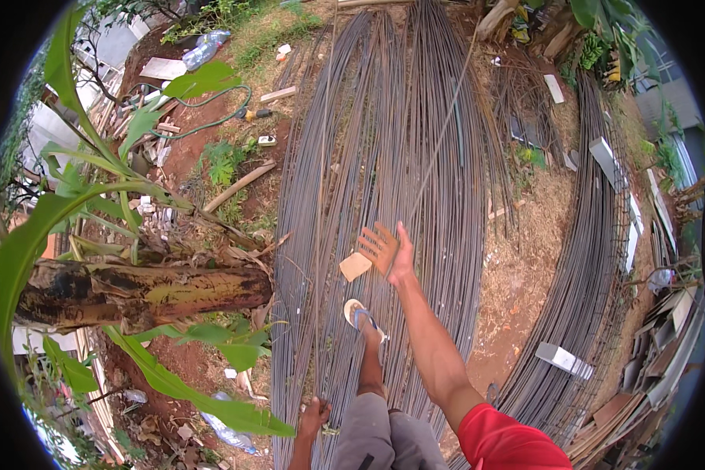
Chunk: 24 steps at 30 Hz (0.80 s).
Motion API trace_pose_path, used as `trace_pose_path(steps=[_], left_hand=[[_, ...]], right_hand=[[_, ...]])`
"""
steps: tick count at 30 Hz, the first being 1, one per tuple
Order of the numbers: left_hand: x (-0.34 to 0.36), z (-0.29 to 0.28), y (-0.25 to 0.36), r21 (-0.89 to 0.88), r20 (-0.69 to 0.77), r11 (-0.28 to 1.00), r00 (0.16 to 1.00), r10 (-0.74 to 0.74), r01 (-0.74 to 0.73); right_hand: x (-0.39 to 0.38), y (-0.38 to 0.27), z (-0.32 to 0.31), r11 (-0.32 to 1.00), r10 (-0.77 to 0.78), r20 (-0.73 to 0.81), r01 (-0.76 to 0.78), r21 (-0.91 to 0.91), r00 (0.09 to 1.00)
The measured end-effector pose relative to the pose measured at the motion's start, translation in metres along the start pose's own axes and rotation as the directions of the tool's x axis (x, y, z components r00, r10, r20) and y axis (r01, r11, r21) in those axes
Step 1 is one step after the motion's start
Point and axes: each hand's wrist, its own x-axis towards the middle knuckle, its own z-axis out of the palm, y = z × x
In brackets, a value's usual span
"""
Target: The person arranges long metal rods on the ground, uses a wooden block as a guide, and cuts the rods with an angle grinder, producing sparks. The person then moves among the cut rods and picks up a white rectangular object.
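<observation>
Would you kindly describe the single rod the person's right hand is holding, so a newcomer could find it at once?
Start at the wide bed of long grey steel rods lying on the ground in the middle of the yard. Above it, the right hand is raised, fingers spread. From that hand one thin rod runs up and away; unlike its neighbours, it is lifted off the pile and crosses them at a slant.

Single rebar rod lifted off the steel bundle

Right hand (385, 251) is raised, palm open and fingers spread, with one thin rebar rod (439, 141) running through it; grip not clear. The rod is long, grey-brown and slightly bowed, slanting up and away toward the far end of the rebar pile (384, 117). The pile is long, rust-grey bars laid lengthwise on the ground. Left hand (315, 415) hangs low by the pile's near left edge, holding nothing visible.
</observation>
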Motion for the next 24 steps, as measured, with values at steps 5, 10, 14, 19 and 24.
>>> trace_pose_path(steps=[5,10,14,19,24], left_hand=[[-0.014,-0.021,0.01,0.07,0.077,0.991,0.99,-0.119,0.114],[-0.001,-0.014,0.061,0.149,0.099,0.978,0.982,-0.164,0.148],[0.026,-0.023,-0.003,0.161,0.069,0.973,0.982,-0.178,0.165],[0.043,-0.01,0.042,0.152,-0.043,0.959,0.971,-0.234,0.238],[0.057,-0.005,0.1,0.141,-0.168,0.946,0.948,-0.269,0.293]], right_hand=[[0.053,-0.012,0.016,0.987,0.133,0.25,-0.151,0.053,0.959],[0.104,-0.01,0.051,0.956,0.26,0.338,-0.291,0.046,0.905],[0.143,-0.01,0.051,0.93,0.368,0.198,-0.354,-0.101,0.909],[0.182,-0.01,0.061,0.958,0.278,-0.01,-0.278,-0.068,0.961],[0.188,-0.006,0.073,0.89,0.376,-0.114,-0.393,-0.233,0.919]])
